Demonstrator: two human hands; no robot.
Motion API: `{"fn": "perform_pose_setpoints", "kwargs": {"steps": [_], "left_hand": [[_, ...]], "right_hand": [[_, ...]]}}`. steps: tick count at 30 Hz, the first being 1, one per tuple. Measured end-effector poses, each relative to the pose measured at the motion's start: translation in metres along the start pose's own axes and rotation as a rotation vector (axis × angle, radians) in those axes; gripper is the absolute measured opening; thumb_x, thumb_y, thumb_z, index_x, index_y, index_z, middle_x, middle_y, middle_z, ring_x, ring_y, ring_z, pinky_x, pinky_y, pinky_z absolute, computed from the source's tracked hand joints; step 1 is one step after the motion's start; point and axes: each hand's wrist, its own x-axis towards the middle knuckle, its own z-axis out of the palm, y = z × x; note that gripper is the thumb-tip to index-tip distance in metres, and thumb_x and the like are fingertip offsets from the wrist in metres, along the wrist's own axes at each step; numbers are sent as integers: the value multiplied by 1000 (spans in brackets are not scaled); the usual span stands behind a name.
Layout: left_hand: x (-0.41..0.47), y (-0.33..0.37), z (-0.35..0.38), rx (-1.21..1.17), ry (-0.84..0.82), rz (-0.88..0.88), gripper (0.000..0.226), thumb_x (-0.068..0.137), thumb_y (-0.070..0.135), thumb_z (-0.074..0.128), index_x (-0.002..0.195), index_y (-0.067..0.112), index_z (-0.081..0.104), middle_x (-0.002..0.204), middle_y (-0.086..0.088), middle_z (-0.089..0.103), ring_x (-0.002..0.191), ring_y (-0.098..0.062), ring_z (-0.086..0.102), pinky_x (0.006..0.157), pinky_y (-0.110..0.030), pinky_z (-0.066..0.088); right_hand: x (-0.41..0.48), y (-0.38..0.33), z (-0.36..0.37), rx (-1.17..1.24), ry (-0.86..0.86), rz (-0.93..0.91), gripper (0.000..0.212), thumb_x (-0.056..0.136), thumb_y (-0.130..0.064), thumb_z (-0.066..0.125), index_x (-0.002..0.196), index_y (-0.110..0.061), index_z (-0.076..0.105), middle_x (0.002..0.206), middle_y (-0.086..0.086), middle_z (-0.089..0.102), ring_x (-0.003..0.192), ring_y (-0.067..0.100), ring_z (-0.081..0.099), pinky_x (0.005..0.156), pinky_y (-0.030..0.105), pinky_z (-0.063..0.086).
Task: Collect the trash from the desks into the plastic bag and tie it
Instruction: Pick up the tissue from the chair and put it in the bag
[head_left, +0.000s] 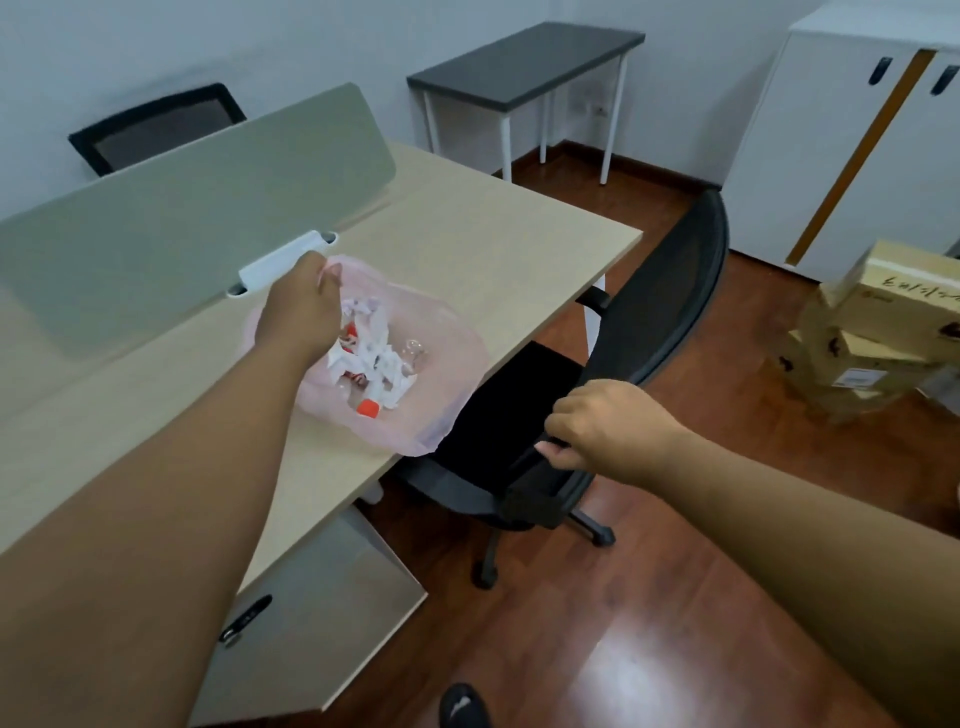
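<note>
one pink plastic bag (451, 366) holding crumpled trash (382, 358) sits on the surface (493, 234), its rim pinched by the left hand (304, 312). the right hand (608, 423) grips the nearer of two black chairs (670, 291).

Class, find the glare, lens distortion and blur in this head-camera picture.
Head view: bright glare patch on the wooden floor; wide-angle distortion tilts the cabinet; cardboard boxes at the right edge smear; plastic bag looks fairly sharp.
</note>
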Motion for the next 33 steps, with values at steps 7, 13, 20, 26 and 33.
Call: {"fn": "perform_pose_setpoints", "kwargs": {"steps": [7,13,20,26,33], "left_hand": [[10,-21,-12,-17,6,-26,33,103,38,35,94,10,49,84,-8,56,77,-32,52,67,-38,38],[29,-41,-27,7,-12,-20,32,103,39,32,95,13,47,78,-5,55,76,-35,58,69,-41,45],[55,-60,-49,118,12,58,26,104,39,31,90,19,41,82,-9,55,77,-34,51,63,-38,37],[66,-66,-62,139,-9,80,28,104,37,33,90,15,42,76,-11,54,73,-37,52,62,-41,40],[65,-69,-87,195,58,56,25,102,41,34,87,23,43,69,-4,52,70,-36,53,62,-40,43]], "right_hand": [[62,0,3,13,-81,-83,40,97,-52,36,78,-17,42,59,-3,36,54,24,47,49,33,34],[121,-24,7,58,-32,-71,38,96,-43,40,80,-13,56,58,-1,41,51,26,44,51,32,35],[137,-17,8,26,-46,-53,43,96,-46,33,81,-14,59,62,0,48,54,26,45,52,31,37],[151,-19,-3,257,-218,86,59,85,-71,25,81,-22,58,70,-4,54,61,21,51,54,33,40],[241,1,1,336,-92,472,90,77,-58,69,145,-21,22,132,8,41,113,29,45,76,39,46]]}}
